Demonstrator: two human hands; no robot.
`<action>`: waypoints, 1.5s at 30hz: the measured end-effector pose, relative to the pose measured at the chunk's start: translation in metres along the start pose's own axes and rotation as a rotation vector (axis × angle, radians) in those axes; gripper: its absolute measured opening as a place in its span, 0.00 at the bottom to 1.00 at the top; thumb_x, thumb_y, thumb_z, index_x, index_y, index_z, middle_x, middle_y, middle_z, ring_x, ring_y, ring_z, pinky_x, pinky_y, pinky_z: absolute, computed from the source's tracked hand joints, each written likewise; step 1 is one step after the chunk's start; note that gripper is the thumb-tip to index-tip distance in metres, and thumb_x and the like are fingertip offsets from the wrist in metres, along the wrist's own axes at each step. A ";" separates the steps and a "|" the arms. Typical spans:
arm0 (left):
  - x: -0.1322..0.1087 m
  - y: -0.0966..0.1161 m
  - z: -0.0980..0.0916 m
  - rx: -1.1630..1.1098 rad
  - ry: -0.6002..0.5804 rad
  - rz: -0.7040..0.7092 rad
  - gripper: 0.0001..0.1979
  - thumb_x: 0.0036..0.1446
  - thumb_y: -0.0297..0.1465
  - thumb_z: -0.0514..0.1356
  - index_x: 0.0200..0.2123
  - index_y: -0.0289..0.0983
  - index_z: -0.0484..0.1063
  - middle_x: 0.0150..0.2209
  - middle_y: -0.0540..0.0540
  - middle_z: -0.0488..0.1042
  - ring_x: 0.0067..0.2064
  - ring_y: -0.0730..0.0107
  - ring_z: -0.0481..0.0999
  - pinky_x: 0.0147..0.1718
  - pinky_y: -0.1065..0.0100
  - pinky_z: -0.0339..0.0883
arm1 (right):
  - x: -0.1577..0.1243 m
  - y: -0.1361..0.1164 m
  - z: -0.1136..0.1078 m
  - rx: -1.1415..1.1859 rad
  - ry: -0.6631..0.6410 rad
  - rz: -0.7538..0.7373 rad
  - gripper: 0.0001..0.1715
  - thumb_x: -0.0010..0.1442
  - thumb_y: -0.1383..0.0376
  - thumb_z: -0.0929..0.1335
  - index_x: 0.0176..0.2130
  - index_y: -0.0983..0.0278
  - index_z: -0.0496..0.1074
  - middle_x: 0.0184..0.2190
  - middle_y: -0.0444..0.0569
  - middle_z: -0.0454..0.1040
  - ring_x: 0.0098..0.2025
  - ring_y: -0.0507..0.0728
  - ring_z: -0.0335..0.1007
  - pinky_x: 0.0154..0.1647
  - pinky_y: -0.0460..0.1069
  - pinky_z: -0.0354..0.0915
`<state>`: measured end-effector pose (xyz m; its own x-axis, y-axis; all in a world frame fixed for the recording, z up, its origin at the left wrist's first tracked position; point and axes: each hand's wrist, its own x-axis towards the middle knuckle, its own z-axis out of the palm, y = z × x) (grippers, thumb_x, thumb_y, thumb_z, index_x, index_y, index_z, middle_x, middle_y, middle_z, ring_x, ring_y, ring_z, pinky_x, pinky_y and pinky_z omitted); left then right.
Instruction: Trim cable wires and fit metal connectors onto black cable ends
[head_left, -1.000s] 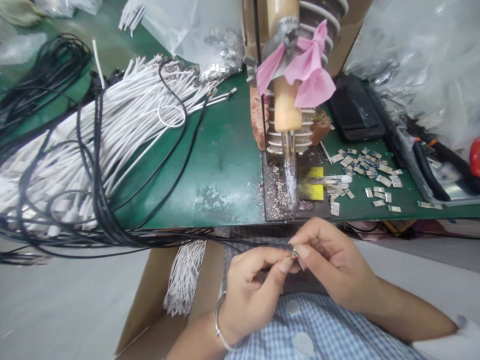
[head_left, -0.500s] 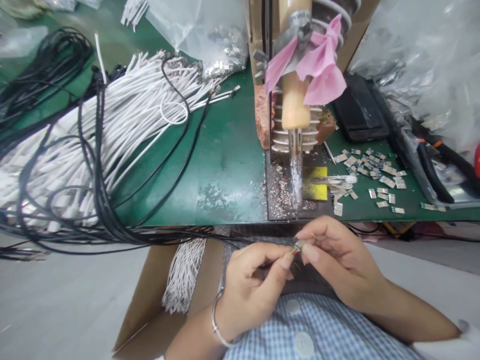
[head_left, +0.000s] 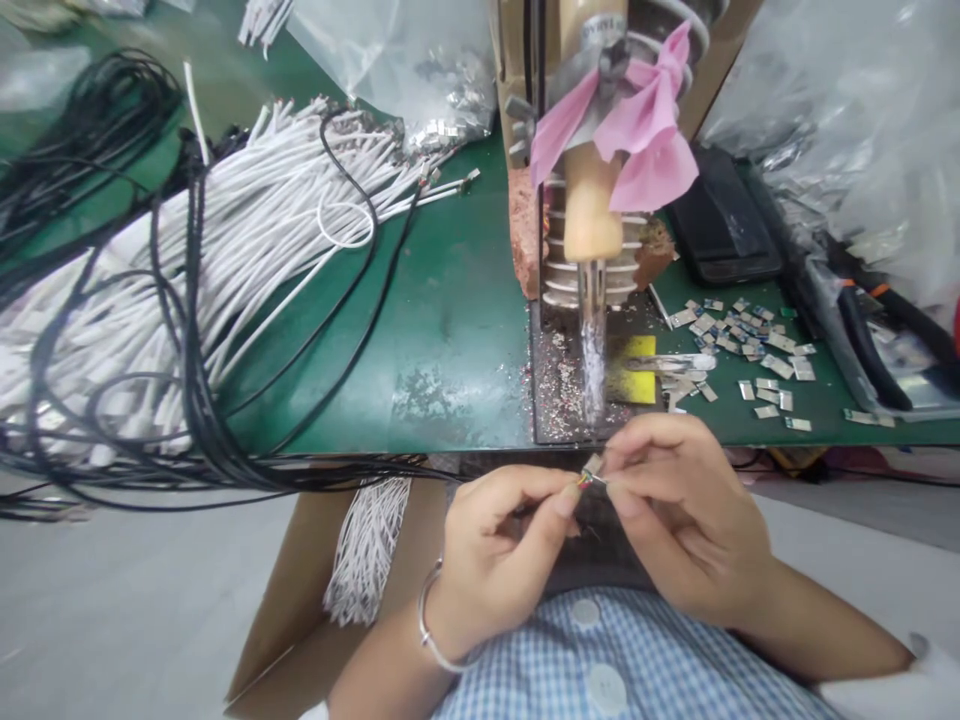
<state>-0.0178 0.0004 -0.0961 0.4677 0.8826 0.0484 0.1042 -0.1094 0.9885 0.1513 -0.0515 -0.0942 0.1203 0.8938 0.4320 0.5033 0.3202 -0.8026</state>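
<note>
Just in front of the green table's front edge, my left hand (head_left: 510, 540) pinches the end of a cable with small coloured wires (head_left: 583, 480). A small metal connector (head_left: 592, 466) sits at the tips of those wires. My right hand (head_left: 682, 520) is closed beside it, thumb and fingertips on a thin piece by the connector that is too small to make out. Above both hands, a soldering iron (head_left: 592, 215) with a wooden handle points down, pink cloth (head_left: 652, 130) tied to its holder. Its whitish tip hangs over a dark, speckled plate (head_left: 559, 400).
A yellow sponge (head_left: 641, 370) lies by the tip, with scattered small connectors (head_left: 750, 330) to its right. Black-handled pliers (head_left: 874, 340) and a black phone-like slab (head_left: 720, 220) lie further right. White cables (head_left: 285, 220) and black cables (head_left: 195, 330) cover the left. A cardboard box (head_left: 292, 600) stands below.
My right hand has risen slightly and its fingertips have drawn back from the connector, which now shows more clearly. My left hand has shifted a little left.
</note>
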 end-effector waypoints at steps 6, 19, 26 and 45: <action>0.007 0.000 0.002 -0.027 0.008 0.012 0.04 0.60 0.24 0.63 0.35 0.37 0.79 0.24 0.51 0.79 0.23 0.76 0.76 0.24 0.78 0.70 | 0.004 0.000 -0.001 0.027 -0.001 -0.010 0.16 0.57 0.78 0.64 0.40 0.59 0.69 0.39 0.51 0.73 0.41 0.57 0.74 0.40 0.53 0.74; 0.016 0.002 0.002 -0.050 0.007 0.002 0.04 0.60 0.25 0.63 0.35 0.37 0.79 0.23 0.51 0.79 0.22 0.77 0.76 0.22 0.79 0.69 | 0.012 0.000 -0.002 -0.009 0.041 -0.004 0.14 0.56 0.77 0.65 0.38 0.60 0.70 0.38 0.48 0.72 0.40 0.55 0.73 0.42 0.50 0.73; 0.019 0.006 0.004 -0.071 0.047 -0.020 0.03 0.59 0.26 0.64 0.34 0.36 0.79 0.23 0.50 0.79 0.22 0.76 0.77 0.21 0.79 0.70 | 0.014 0.001 -0.002 -0.048 0.043 -0.019 0.12 0.58 0.76 0.65 0.38 0.60 0.70 0.38 0.49 0.72 0.40 0.55 0.73 0.41 0.52 0.73; 0.023 0.006 0.004 -0.088 0.011 0.087 0.07 0.59 0.22 0.63 0.36 0.38 0.78 0.23 0.53 0.78 0.22 0.82 0.75 0.22 0.85 0.68 | 0.017 -0.001 -0.004 -0.055 0.049 -0.061 0.11 0.57 0.77 0.66 0.37 0.63 0.71 0.39 0.48 0.71 0.41 0.52 0.72 0.45 0.46 0.71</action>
<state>-0.0032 0.0178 -0.0900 0.4622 0.8763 0.1355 -0.0142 -0.1455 0.9893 0.1564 -0.0382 -0.0849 0.1289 0.8561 0.5005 0.5574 0.3549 -0.7506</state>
